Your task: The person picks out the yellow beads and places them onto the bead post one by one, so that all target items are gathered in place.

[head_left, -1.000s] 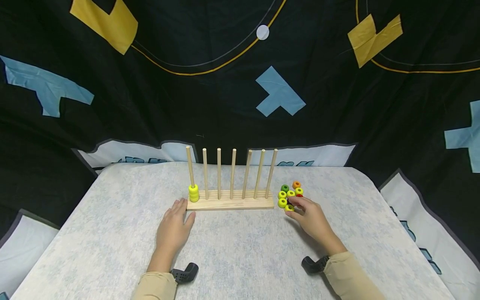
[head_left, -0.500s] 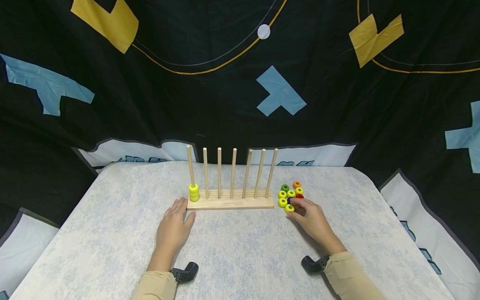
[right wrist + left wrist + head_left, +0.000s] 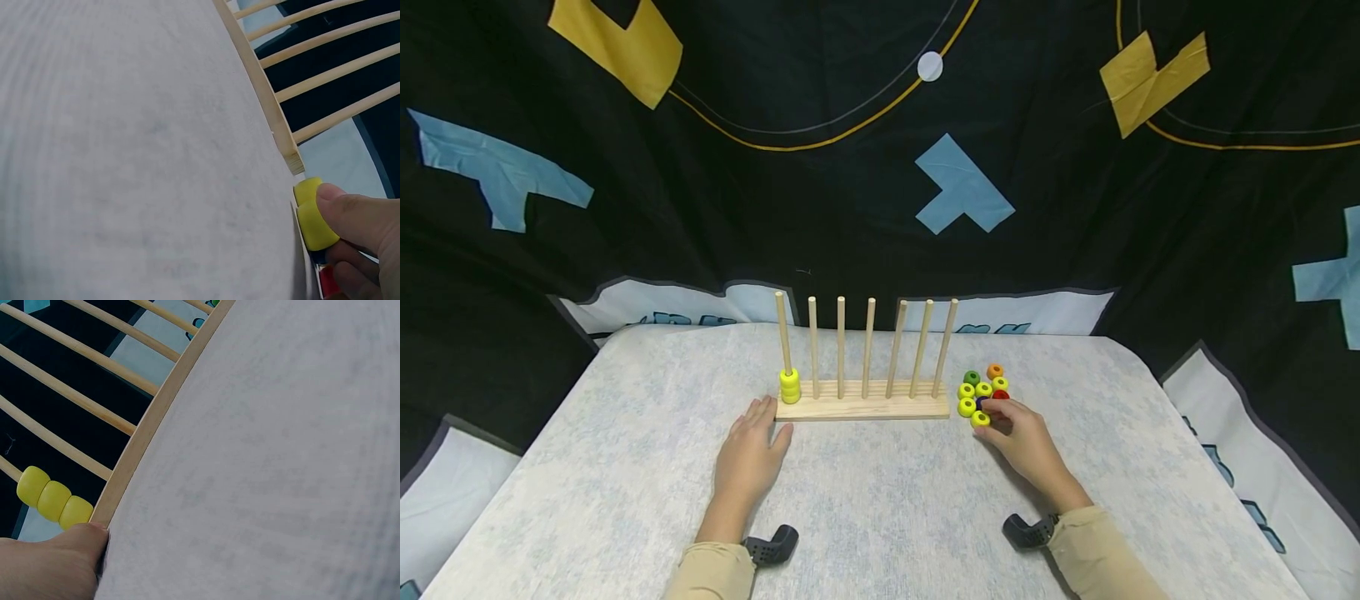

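My left hand (image 3: 749,461) lies on the table with its fingers extended, the fingertips at the left corner of the wooden peg rack's base (image 3: 865,410). In the left wrist view its thumb (image 3: 84,544) is right at the base's edge. Three yellow beads (image 3: 789,387) are stacked on the leftmost peg. My right hand (image 3: 1026,437) is at the loose beads right of the rack, pinching the nearest yellow bead (image 3: 981,419) between thumb and curled forefinger. A dark blue bead (image 3: 318,256) and a red bead (image 3: 328,281) show beside those fingers.
Several other loose yellow beads (image 3: 966,391), a green bead (image 3: 972,378) and an orange bead (image 3: 995,371) lie close together on the table (image 3: 880,508). The rack's other upright pegs (image 3: 868,346) hold no beads. A black curtain (image 3: 775,217) hangs behind.
My right fingertips have shifted slightly right at the near yellow bead, so more of the dark blue and red beads shows. The left hand stays in place.
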Motion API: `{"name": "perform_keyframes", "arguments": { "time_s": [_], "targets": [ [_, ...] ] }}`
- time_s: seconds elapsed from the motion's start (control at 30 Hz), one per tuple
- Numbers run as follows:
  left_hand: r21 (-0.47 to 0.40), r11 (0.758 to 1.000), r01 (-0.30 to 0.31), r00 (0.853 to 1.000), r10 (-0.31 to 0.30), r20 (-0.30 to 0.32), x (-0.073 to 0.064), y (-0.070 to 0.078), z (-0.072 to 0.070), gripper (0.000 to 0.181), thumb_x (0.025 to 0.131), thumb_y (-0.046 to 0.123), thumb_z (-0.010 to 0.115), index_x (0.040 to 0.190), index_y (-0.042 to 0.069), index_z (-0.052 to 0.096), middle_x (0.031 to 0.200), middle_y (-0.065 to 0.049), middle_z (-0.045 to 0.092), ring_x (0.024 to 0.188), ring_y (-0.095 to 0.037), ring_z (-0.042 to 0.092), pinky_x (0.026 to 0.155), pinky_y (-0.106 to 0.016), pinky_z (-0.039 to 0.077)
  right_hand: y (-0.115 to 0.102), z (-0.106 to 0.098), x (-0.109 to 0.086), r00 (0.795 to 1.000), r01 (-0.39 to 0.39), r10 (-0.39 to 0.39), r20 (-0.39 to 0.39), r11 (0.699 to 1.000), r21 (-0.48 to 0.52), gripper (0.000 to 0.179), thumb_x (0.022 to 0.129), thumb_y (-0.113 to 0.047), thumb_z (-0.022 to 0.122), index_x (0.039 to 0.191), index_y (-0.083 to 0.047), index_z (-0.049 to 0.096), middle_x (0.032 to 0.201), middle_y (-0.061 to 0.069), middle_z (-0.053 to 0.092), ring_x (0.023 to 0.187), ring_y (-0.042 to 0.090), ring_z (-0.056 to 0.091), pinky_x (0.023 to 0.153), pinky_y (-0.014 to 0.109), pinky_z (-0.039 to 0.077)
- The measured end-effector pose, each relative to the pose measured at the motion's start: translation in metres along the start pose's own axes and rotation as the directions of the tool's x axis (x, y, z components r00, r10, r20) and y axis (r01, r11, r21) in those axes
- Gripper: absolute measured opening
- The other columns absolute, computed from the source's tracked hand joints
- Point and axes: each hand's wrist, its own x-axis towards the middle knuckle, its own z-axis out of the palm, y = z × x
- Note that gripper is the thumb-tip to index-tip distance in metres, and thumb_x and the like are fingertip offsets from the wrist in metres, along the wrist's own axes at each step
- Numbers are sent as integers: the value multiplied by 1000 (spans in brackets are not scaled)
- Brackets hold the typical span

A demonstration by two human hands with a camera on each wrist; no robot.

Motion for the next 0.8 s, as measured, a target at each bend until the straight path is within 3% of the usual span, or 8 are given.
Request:
{"name": "perform_keyframes", "arguments": {
  "time_s": [0.4, 0.8],
  "targets": [
    [-7, 1000, -10, 1000, 9, -10, -1, 0, -1, 61, 101, 30, 55, 149, -4, 39, 157, -21, 37, 149, -38, 30, 124, -52, 21, -1, 3, 3, 1000, 0, 0, 8, 1000, 14, 46, 82, -17, 83, 123, -4, 66, 108, 7, 70, 98, 20, 68, 84, 35, 60],
    [-6, 1000, -13, 1000, 12, -13, -1, 1, -1, 61, 101, 30, 55, 148, -5, 39, 156, -22, 38, 148, -38, 30, 124, -52, 21, 0, 6, 1, 997, -73, 73, 20, 997, -32, 39, 85, -23, 80, 119, -8, 70, 105, 7, 72, 93, 19, 69, 82, 38, 60]
  ]
}}
